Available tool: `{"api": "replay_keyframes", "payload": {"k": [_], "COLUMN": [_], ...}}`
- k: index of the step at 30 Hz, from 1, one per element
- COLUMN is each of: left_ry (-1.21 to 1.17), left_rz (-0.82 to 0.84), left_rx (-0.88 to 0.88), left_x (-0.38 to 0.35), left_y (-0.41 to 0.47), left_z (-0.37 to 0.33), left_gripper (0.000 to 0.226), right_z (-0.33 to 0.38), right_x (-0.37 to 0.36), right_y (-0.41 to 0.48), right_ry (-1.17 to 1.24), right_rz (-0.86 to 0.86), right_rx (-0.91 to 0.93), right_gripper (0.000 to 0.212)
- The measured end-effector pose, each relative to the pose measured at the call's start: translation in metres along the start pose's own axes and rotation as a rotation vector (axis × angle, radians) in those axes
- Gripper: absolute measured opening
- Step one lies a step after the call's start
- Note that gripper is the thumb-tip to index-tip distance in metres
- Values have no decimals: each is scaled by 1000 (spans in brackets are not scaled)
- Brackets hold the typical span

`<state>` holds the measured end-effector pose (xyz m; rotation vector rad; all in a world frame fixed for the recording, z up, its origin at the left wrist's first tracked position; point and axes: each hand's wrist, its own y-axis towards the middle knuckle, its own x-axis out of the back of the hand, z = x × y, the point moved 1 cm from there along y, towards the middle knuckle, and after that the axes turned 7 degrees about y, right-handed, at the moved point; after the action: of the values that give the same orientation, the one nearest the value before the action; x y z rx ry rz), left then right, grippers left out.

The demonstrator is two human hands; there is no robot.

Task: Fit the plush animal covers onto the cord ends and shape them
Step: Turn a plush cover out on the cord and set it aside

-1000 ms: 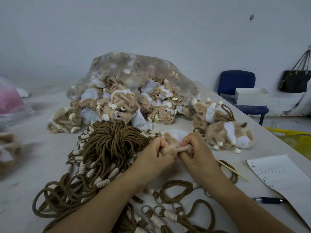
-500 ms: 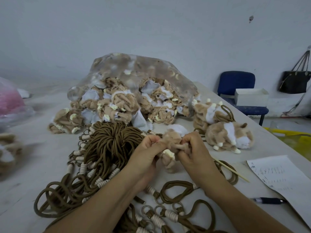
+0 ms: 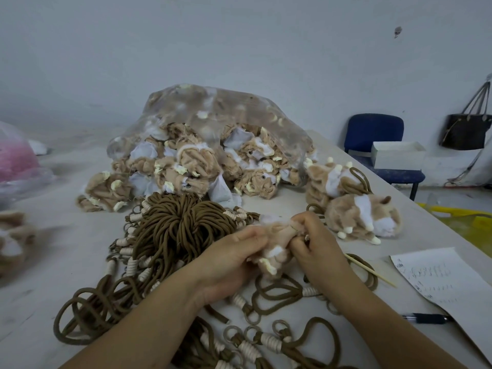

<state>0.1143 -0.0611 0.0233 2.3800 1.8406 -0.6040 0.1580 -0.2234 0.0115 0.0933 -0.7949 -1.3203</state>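
1. We take the tan-and-white plush cover [image 3: 277,243] as the centre of the dial; it sits just above the surface [image 3: 53,262], held between both hands.
2. The left grip [image 3: 234,257] closes on the cover from 9 o'clock, thumb on top and fingers curled under it.
3. The right grip [image 3: 316,246] closes on it from 3 o'clock, fingertips pinching the cover's upper end. We cannot tell whether a cord end is inside.
4. At 10 o'clock lies the big bundle of brown cords [image 3: 181,230], with cream-wrapped ends and rings around its edge.
5. More looped cords [image 3: 277,291] lie at 6 o'clock, right under the hands.
6. At 12 o'clock a clear plastic bag [image 3: 213,102] spills out crumpled covers – tan, white and pale yellow.
7. At 2 o'clock two finished plush animals [image 3: 362,217] lie side by side, one with a brown loop showing on top.
8. A thin wooden stick [image 3: 372,270] lies at 4 o'clock, its near end hidden behind the right wrist.
9. Past it, also at 4 o'clock, lies a sheet of paper [image 3: 439,278] with handwriting – too small to read – and a dark pen [image 3: 428,318] lies beside its near edge.
10. Far off at 1 o'clock stands a blue chair [image 3: 372,131] with a white box [image 3: 396,155] on its seat.
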Motion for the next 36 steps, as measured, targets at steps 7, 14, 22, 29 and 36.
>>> {"api": "replay_keyframes", "payload": {"k": [7, 14, 22, 29, 36], "left_ry": [-145, -235, -117, 413, 1470], "left_rz": [-66, 54, -89, -303, -466], "left_rx": [-21, -54, -298, -494, -861], "left_x": [-2, -2, -6, -4, -11], "left_y": [3, 3, -2, -1, -1], "left_z": [0, -2, -5, 5, 12], "left_gripper": [31, 33, 51, 36, 64], "right_z": [5, 3, 7, 8, 11], "right_x": [2, -5, 14, 3, 1], "right_y": [1, -2, -3, -5, -7], "right_ry": [-67, -133, 47, -18, -18], "right_rz": [-53, 84, -123, 104, 188], "right_rx": [75, 64, 32, -8, -21], "right_gripper": [9, 16, 16, 20, 18]}}
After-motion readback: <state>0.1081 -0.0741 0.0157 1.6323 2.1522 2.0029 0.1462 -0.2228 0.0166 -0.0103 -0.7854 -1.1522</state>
